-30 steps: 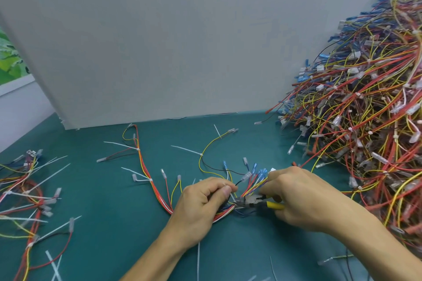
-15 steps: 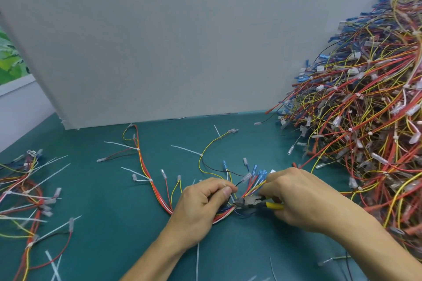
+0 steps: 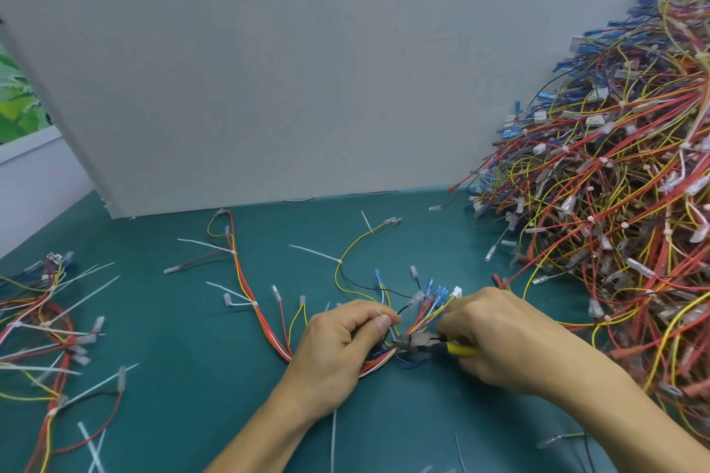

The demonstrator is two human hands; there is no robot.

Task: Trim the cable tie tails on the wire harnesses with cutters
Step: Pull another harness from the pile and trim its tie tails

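A wire harness of red, yellow and white wires curves across the green mat, with white cable tie tails sticking out along it. My left hand grips the bundle near its blue-terminal end and pinches a white tie tail between thumb and forefinger. My right hand holds yellow-handled cutters. The cutter jaws sit against the bundle right beside my left thumb.
A tall heap of harnesses fills the right side. More harnesses with long tie tails lie at the left edge. Loose cut tails lie near my forearms. A grey panel stands behind the mat.
Both hands stay at the same spot on the bundle; the cutters have barely shifted.
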